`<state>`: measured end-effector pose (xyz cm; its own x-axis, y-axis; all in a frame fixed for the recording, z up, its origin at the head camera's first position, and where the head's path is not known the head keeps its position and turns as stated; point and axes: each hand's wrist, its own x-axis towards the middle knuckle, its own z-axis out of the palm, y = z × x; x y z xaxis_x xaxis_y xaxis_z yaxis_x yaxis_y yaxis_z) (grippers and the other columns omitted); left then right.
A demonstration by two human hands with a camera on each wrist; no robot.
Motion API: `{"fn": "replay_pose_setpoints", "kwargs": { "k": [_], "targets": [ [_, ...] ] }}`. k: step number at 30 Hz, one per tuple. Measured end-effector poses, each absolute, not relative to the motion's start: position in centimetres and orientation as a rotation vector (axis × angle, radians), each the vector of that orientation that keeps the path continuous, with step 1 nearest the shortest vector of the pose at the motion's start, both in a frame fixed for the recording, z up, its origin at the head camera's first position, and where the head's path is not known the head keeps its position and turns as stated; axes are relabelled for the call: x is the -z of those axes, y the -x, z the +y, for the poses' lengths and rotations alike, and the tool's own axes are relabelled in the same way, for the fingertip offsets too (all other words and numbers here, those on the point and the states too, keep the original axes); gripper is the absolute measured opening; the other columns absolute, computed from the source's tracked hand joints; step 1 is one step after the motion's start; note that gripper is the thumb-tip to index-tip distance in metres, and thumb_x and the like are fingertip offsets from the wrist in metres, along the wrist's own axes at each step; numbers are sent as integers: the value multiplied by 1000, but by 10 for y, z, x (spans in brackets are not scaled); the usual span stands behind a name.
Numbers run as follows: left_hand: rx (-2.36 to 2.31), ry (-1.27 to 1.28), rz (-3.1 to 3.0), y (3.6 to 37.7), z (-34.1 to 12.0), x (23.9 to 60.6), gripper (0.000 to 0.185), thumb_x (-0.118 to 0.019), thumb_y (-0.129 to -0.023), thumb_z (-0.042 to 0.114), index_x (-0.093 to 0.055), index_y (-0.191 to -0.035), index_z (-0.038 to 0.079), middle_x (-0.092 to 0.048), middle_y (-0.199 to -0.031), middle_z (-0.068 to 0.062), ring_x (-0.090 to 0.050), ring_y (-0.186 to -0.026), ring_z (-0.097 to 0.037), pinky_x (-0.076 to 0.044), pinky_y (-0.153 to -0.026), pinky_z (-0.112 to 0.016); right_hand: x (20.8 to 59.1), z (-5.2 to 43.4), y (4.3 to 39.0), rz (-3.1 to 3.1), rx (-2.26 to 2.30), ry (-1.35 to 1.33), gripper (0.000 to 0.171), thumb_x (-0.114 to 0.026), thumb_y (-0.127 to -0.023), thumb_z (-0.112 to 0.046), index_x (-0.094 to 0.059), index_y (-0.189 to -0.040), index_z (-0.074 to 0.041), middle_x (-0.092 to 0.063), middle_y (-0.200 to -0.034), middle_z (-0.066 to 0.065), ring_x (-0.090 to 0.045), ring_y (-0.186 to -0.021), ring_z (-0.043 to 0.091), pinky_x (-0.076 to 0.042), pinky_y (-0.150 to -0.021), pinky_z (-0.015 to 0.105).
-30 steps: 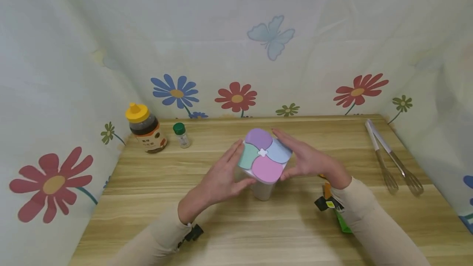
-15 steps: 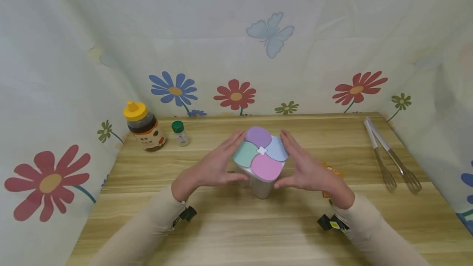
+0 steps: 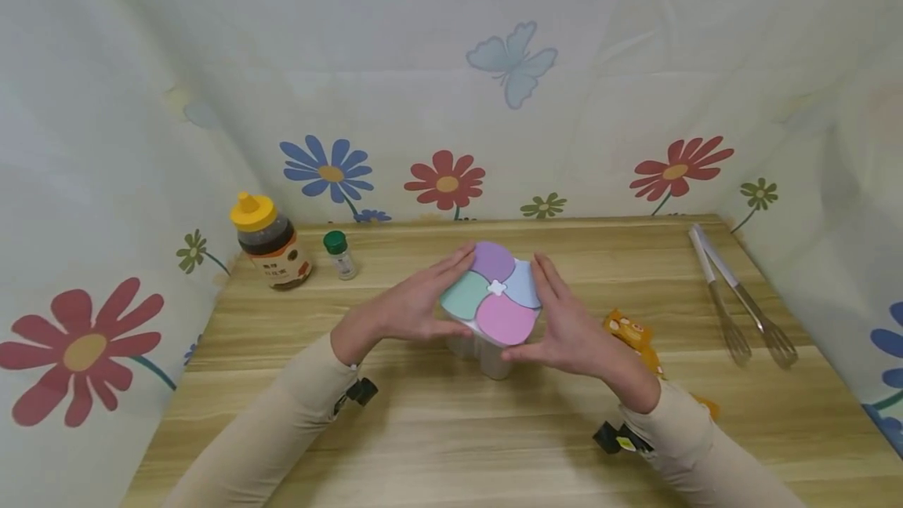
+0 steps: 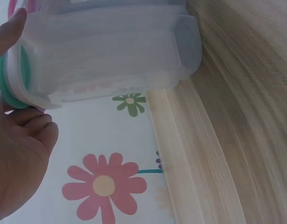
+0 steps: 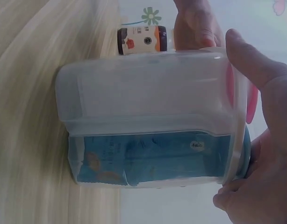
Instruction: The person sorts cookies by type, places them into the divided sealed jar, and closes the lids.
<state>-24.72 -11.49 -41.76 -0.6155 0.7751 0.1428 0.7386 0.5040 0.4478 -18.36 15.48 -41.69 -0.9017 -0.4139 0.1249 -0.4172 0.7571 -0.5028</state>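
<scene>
Translucent plastic forms the body of the container, which stands upright on the wooden table at about its centre; its lid is divided into four pastel petals: teal, purple, blue and pink.

Risk, as judged from the grip: both hands bear on the lid rim only, not on the body. If they lift or squeeze unevenly, the lid may separate or the tall container may tip, since nothing steadies its base.

Reading left to right from the container:
- Honey jar and small green-capped bottle: well to its left, near the back edge.
- Left hand: against the teal side of the lid, fingers straight and together, thumb below the rim.
- Right hand: against the blue and pink side, fingers extended, thumb under the pink petal.
- Orange packet: just right of the container.
- Two whisks: far right.
</scene>
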Motion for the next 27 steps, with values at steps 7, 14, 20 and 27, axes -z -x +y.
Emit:
{"fn": "replay_pose_setpoints", "kwargs": {
  "k": [7,14,20,27],
  "targets": [
    [-777,-1289,2702,241,-115,420,107,-72,-80,57,-13,-157,11,-3,-165,-1,-12,-151,-18,-28,-116,-40,417,159,192,-2906,-811,-791,133,-74,-66,-71,-3,-156,-3,1,-163,16,-20,-146,39,-37,-108,53],
    [-782,-1169,2815,225,-113,422,108,-74,-79,56,-13,-157,12,-5,-165,-1,-15,-150,-20,-31,-114,-40,420,165,204,-2871,-827,-944,130,-78,-67,-66,-5,-157,-7,1,-164,11,-20,-147,36,-37,-108,51],
    [-765,-1089,2921,209,-109,424,109,-74,-79,56,-14,-156,10,-4,-165,-3,-14,-151,-20,-31,-113,-40,418,171,216,-2848,-833,-1112,129,-81,-68,-60,-3,-157,-8,3,-165,8,-16,-148,35,-36,-110,50],
    [-774,-1004,3043,194,-103,428,107,-70,-80,61,-19,-154,2,-11,-164,-12,-17,-149,-25,-32,-111,-40,410,173,229,-2844,-832,-1291,128,-85,-67,-50,-5,-156,-6,4,-164,10,-4,-151,33,-28,-113,52]
  ]
}}
